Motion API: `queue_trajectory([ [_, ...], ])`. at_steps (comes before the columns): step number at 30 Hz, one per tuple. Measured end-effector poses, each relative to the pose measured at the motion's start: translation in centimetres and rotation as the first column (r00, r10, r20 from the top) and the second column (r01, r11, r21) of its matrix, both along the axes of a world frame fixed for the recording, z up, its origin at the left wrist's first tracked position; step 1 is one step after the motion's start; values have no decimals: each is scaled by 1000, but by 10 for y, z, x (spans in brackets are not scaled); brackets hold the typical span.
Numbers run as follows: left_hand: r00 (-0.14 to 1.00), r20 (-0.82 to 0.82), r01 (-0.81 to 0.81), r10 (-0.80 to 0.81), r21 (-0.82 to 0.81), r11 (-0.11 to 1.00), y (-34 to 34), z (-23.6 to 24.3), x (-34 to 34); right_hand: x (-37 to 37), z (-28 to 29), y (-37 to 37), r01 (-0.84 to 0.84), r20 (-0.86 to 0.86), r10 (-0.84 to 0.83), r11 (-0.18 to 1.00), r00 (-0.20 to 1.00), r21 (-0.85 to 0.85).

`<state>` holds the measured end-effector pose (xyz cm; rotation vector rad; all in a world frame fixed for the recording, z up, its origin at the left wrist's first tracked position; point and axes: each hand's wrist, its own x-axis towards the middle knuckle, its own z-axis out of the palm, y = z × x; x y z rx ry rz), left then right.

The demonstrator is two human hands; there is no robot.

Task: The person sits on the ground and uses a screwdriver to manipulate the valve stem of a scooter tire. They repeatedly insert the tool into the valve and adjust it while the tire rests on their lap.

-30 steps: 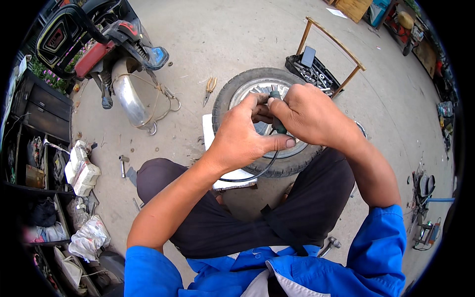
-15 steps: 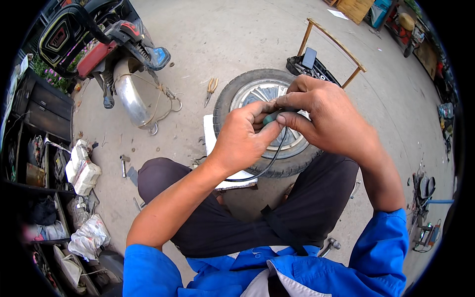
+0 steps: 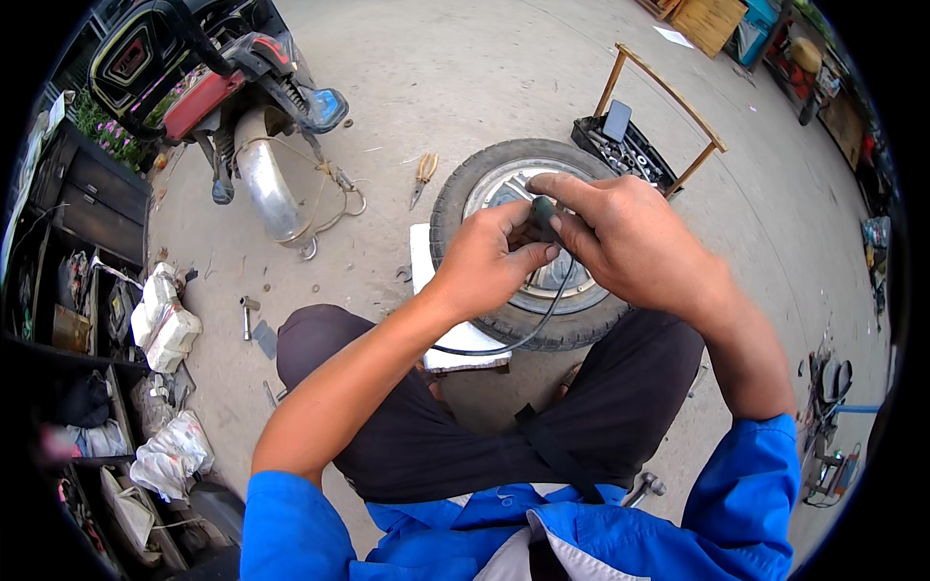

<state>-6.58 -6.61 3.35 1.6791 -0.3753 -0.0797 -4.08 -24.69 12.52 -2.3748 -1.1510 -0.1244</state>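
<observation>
Over the wheel (image 3: 455,198), which has a silver hub and lies flat, my two hands meet at a small dark green rounded piece (image 3: 544,219). My right hand (image 3: 635,232) pinches it from the right, thumb against its side and index finger stretched across above. My left hand (image 3: 489,257) is closed at its left side, the thumb and fingers bent inward; whatever lies in that grip is mostly hidden. From just below the fingers a black cable (image 3: 557,308) curves down over the tyre and toward my left knee.
Pliers with yellow handles (image 3: 424,176) lie left of the wheel, and white foam (image 3: 422,257) sits under its edge. Beyond it stands a black toolbox (image 3: 625,155) with a wooden handle frame. A vehicle's fender (image 3: 266,189) is at far left, cluttered shelves (image 3: 73,339) nearer. A hammer (image 3: 647,486) lies beside me.
The green piece has turned from lying sideways to a steeper tilt, and more of it shows. My hands have shifted slightly, and the left fingertips have drawn lower.
</observation>
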Motion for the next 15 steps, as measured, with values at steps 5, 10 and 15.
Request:
queue_trajectory([
  [5,1000,2,-16,16,-11,1000,-8,-9,7,7,4,-4,12,-79,-13,1000,997,-10],
  [10,999,48,25,-26,13,1000,-9,-3,4,9,11,-13,-55,-128,44,995,991,-84],
  [15,994,96,57,-60,38,998,-8,-16,9,16,12,-17,-145,-18,144,987,989,-65],
])
